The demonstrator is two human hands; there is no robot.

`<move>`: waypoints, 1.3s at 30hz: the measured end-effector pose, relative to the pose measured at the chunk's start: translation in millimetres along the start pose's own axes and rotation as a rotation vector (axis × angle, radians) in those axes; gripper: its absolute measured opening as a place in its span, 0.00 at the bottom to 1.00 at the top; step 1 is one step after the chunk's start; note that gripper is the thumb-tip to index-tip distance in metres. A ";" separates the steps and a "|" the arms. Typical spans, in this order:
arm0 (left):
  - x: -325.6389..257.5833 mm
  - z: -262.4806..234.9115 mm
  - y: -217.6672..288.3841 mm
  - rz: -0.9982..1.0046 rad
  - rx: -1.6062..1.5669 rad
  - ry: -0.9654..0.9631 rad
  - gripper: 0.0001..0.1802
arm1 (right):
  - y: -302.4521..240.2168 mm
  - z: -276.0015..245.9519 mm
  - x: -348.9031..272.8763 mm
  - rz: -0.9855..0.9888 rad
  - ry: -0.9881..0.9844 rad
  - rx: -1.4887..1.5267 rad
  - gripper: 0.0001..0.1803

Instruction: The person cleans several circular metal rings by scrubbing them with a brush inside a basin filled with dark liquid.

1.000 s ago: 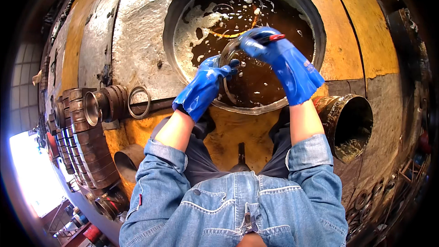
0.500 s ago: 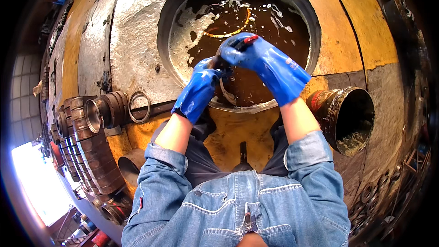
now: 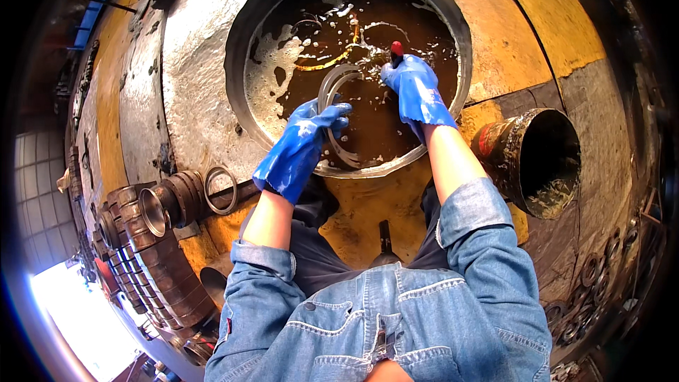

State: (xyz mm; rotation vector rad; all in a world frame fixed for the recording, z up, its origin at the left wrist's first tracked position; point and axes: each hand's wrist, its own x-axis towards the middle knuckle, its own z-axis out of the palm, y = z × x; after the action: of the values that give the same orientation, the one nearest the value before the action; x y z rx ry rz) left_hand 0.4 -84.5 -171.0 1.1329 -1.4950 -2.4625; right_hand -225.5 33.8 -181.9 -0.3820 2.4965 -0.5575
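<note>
In front of me is a round, dark-rimmed tub (image 3: 239,64) of brown liquid with patches of foam. My left hand (image 3: 291,147), in a wet blue glove, is closed around the left side of a shiny metal ring (image 3: 326,90) tilted over the liquid. My right hand (image 3: 417,95), gloved the same way, grips a tool with a red-and-black handle (image 3: 397,51) over the tub's right part. The tool's working end is hidden, so its kind does not show. Beyond the ring, a thin yellow-and-red hoop (image 3: 328,65) lies partly in the liquid.
A wide, grimy pipe section (image 3: 503,155) lies to the right of the tub with its mouth facing right. Stacked brown metal rings (image 3: 166,269) stand at the left, near a loose ring (image 3: 221,189). Worn metal plates (image 3: 201,92) surround the tub.
My hands have moved apart, the right one rightward with the red-and-black tool. The metal ring in my left hand now shows clearly. The view has shifted slightly.
</note>
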 end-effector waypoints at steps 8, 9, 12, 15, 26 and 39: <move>-7.2 -1.0 -0.1 0.058 -0.023 -0.044 0.24 | -29.2 -8.8 -47.5 -0.555 -0.441 0.609 0.24; -6.8 -1.1 -2.1 0.111 -0.019 -0.042 0.23 | -31.7 -3.0 -44.1 -0.497 -0.365 0.526 0.24; -0.9 -6.4 -3.5 0.017 0.039 -0.081 0.22 | -21.2 3.8 -21.8 -0.321 -0.130 0.525 0.24; -1.1 -3.8 -1.3 -0.050 -0.043 -0.079 0.23 | -4.5 2.5 -10.7 -0.151 0.020 0.484 0.24; 4.3 34.2 -5.0 0.189 -0.175 -0.289 0.27 | 14.3 -29.2 4.1 0.014 0.184 0.087 0.26; -2.5 -20.3 -17.3 0.193 0.023 0.088 0.22 | -24.6 -43.1 -62.1 -0.559 -0.499 0.810 0.23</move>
State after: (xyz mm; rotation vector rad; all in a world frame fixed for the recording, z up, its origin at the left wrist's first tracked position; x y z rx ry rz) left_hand 20.0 -89.5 -188.6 1.0327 -1.5325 -2.2453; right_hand -196.1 49.0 -109.7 -0.7682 1.5013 -1.4140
